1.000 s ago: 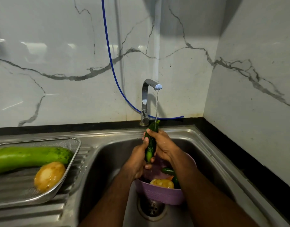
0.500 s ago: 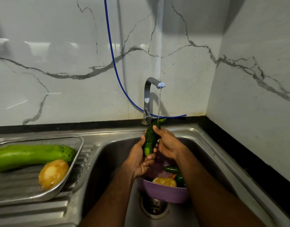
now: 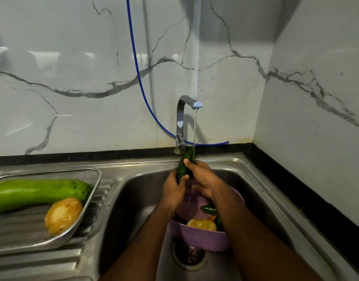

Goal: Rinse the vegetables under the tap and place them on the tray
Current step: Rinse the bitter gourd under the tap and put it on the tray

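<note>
A dark green cucumber (image 3: 184,164) stands nearly upright under the thin stream from the tap (image 3: 186,110). My left hand (image 3: 173,189) grips its lower end and my right hand (image 3: 201,177) wraps its middle from the right. Below my hands a purple bowl (image 3: 199,238) in the sink holds a potato (image 3: 202,224), another green vegetable (image 3: 209,209) and more that is partly hidden. On the left, the steel mesh tray (image 3: 93,191) carries a long light green gourd (image 3: 37,192) and a yellow potato (image 3: 63,214).
The steel sink (image 3: 134,199) has a drain (image 3: 187,253) just in front of the bowl. A ribbed drainboard (image 3: 43,262) lies under the tray. A blue hose (image 3: 134,63) runs down the marble wall behind the tap. A black counter edge (image 3: 296,189) borders the right.
The cucumber has been turned and slid in my hands under the stream; its top now points straighter up into the water. The view shifted slightly.
</note>
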The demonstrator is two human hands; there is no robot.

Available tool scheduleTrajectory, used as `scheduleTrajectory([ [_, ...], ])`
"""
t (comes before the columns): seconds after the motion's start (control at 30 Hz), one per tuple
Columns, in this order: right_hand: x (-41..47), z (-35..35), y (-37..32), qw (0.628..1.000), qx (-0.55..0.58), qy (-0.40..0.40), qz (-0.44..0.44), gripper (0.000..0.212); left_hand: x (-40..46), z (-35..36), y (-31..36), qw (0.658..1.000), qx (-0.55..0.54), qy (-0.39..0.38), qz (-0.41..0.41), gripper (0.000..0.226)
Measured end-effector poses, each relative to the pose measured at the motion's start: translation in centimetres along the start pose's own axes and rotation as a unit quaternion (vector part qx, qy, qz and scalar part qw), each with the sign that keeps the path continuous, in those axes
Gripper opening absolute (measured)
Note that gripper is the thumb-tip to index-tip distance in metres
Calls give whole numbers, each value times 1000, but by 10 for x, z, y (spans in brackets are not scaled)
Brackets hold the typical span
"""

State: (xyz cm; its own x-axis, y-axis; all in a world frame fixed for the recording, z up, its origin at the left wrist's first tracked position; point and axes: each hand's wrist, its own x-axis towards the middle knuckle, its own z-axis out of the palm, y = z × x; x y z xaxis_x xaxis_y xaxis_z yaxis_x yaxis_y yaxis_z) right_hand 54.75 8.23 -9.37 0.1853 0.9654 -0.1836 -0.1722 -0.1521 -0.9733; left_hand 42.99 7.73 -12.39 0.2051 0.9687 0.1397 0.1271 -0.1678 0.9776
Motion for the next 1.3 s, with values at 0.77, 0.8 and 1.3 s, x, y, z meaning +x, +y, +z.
scheduleTrajectory([
  [0.77, -6, -16, -3, 970, 241, 4, -26, 43, -3, 5, 12, 939, -329, 68, -66, 20],
  [0.8, -7, -12, -2, 975, 219, -4, -35, 52, -3, 5, 11, 952, -292, 73, -51, 20],
  [1.3, 5, -5, -6, 964, 243, 105, -18, 49, -7, 15, 5, 996, -67, -28, 43, 19],
])
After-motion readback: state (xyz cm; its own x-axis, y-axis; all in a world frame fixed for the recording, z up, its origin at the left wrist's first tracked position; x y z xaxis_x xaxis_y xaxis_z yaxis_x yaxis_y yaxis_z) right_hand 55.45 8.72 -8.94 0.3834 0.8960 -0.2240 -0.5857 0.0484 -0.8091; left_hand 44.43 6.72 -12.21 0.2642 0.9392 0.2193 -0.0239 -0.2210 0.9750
